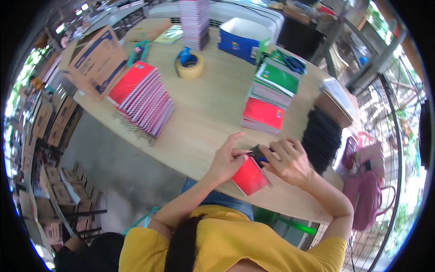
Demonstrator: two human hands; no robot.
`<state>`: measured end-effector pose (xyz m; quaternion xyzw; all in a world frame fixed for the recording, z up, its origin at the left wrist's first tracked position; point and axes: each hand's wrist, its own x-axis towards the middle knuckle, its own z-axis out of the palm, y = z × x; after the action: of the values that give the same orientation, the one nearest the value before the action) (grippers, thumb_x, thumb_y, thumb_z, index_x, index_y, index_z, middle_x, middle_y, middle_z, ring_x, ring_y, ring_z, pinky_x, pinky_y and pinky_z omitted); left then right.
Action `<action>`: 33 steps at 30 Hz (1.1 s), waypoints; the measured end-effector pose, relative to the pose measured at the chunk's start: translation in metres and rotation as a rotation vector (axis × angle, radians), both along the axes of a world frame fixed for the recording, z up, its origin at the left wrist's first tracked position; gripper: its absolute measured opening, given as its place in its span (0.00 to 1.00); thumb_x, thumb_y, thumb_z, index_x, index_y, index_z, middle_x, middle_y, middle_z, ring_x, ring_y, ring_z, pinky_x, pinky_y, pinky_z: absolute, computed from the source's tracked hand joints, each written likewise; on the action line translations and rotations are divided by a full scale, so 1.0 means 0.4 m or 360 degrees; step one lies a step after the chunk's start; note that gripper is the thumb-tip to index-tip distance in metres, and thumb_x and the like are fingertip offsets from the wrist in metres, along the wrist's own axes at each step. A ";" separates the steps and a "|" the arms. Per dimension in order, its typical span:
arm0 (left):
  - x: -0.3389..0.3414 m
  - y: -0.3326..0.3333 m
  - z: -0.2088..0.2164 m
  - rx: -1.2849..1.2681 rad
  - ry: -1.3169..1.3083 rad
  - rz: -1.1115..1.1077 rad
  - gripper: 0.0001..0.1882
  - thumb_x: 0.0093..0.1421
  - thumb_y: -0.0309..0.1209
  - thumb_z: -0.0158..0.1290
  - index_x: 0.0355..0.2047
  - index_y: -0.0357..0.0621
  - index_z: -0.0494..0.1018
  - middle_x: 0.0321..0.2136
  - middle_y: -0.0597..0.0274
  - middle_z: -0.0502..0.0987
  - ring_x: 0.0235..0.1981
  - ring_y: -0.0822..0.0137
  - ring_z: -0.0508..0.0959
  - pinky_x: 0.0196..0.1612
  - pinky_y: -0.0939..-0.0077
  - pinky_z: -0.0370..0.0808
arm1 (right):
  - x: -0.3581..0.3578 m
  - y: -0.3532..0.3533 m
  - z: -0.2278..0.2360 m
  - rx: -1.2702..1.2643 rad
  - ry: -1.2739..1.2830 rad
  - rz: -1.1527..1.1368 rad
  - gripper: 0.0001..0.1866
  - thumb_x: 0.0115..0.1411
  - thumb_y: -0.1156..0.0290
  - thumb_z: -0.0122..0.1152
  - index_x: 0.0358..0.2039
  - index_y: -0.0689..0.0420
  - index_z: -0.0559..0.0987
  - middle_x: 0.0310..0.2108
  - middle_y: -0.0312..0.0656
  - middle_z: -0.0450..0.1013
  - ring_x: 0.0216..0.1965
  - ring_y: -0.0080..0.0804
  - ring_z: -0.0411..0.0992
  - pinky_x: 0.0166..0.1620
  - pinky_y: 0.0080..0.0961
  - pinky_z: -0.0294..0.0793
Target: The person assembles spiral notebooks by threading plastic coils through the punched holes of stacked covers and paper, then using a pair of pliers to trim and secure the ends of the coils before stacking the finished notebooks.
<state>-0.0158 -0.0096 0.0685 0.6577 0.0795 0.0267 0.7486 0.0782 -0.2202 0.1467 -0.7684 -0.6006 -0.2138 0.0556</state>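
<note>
Both hands are right at the near edge of the wooden table (204, 113), working over one red notebook (249, 177) that lies flat there, tilted, with its spiral edge toward the right. The left hand (225, 161) rests on the notebook's upper left corner, index finger stretched out and up, the other fingers curled and pinching something thin and dark at the top of the cover. The right hand (290, 161) is closed around a small dark tool with a blue handle (262, 158), its tip meeting the left fingers just above the notebook; what exactly the tool is cannot be made out.

Just beyond the hands stands a stack of notebooks with a red cover on top (263, 115), and behind it a taller stack topped in green (276, 81). To the right of the hands lies a heap of black spiral bindings (321, 138). Across the table on the left, a slanting pile of red notebooks (142, 97) leans beside a cardboard box (95, 61). Farther back sit a roll of tan tape (189, 65), a blue box (240, 41) and a tall stack of notebooks (195, 22)
</note>
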 end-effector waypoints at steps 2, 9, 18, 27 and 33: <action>-0.002 0.007 0.016 0.0008 0.0051 -0.0010 0.36 0.64 0.19 0.54 0.70 0.48 0.55 0.43 0.52 0.84 0.41 0.73 0.82 0.43 0.79 0.78 | 0.005 0.006 0.022 0.0012 -0.0010 -0.0059 0.25 0.50 0.61 0.71 0.50 0.53 0.82 0.42 0.34 0.75 0.48 0.32 0.73 0.61 0.48 0.66; -0.005 0.024 0.015 -0.0024 0.0060 -0.0026 0.36 0.64 0.20 0.55 0.70 0.48 0.55 0.42 0.53 0.84 0.41 0.74 0.82 0.42 0.79 0.78 | 0.010 0.029 0.043 0.0027 -0.0229 0.0089 0.25 0.50 0.62 0.70 0.50 0.52 0.81 0.43 0.33 0.75 0.51 0.31 0.73 0.66 0.56 0.63; -0.017 0.011 0.019 0.0273 -0.0111 0.0107 0.29 0.65 0.20 0.54 0.66 0.45 0.62 0.41 0.54 0.84 0.38 0.71 0.83 0.40 0.77 0.78 | 0.004 0.023 0.038 -0.0067 0.0814 -0.0210 0.16 0.55 0.67 0.69 0.44 0.57 0.84 0.40 0.42 0.79 0.37 0.35 0.78 0.46 0.33 0.79; -0.077 0.173 0.223 0.1542 -0.0874 0.0823 0.08 0.72 0.28 0.47 0.47 0.43 0.74 0.35 0.51 0.77 0.39 0.52 0.77 0.48 0.60 0.74 | 0.019 -0.056 0.041 0.0658 0.1490 -0.0528 0.18 0.52 0.77 0.69 0.46 0.66 0.83 0.35 0.47 0.79 0.35 0.33 0.76 0.42 0.25 0.74; -0.133 0.643 0.517 0.1423 -0.0629 0.1551 0.18 0.69 0.27 0.53 0.58 0.44 0.77 0.38 0.61 0.83 0.35 0.74 0.79 0.43 0.77 0.77 | 0.008 -0.179 -0.055 0.1028 0.1876 -0.0645 0.17 0.60 0.74 0.67 0.47 0.70 0.81 0.35 0.38 0.73 0.37 0.23 0.70 0.43 0.20 0.69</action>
<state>-0.0692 0.2476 0.2752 0.7752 0.2095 0.5098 0.3087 0.0816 -0.2916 0.1248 -0.7981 -0.2219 0.0644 0.5565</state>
